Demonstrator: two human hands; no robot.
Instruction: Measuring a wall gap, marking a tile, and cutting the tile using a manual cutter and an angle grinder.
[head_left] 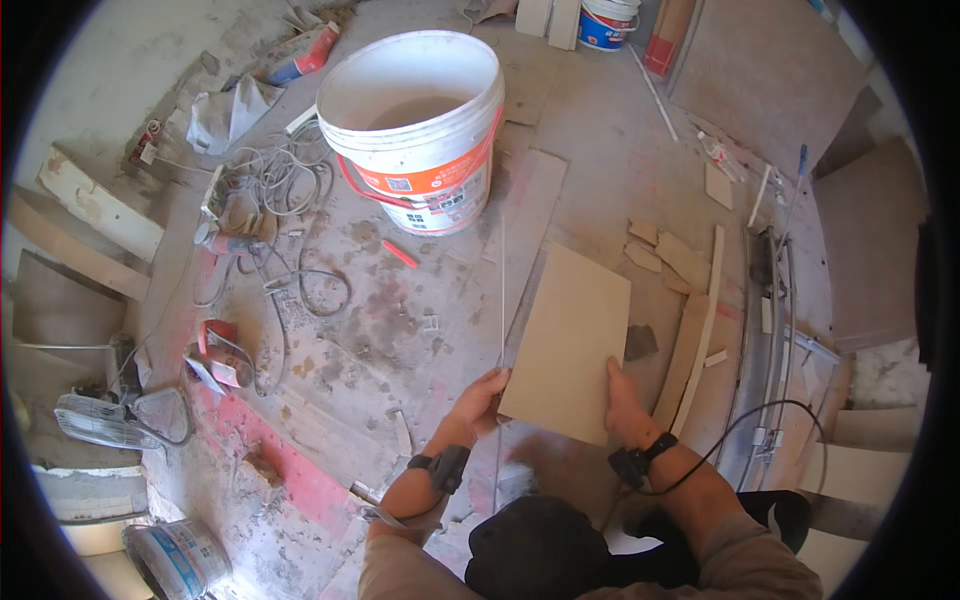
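Note:
A beige rectangular tile (568, 345) is held tilted above the floor, between my two hands. My left hand (482, 398) is closed at its lower left corner, with the fingers partly hidden. Along the tile's right edge, my right hand (622, 398) grips, its thumb showing and the other fingers out of sight beneath. A thin pale strip (503, 290) runs up from beside my left hand; whether the hand touches it I cannot tell. Both wrists wear black devices. Beyond the tile lies a long flat board (535, 210) on the floor.
A large white bucket (425, 185) stands ahead. Tangled cables (285, 175) and a red power tool (222, 355) lie to the left, near a fan (105, 420). Broken tile pieces (683, 260) and long strips (700, 330) are on the right. An orange-red stick (399, 254) lies before the bucket.

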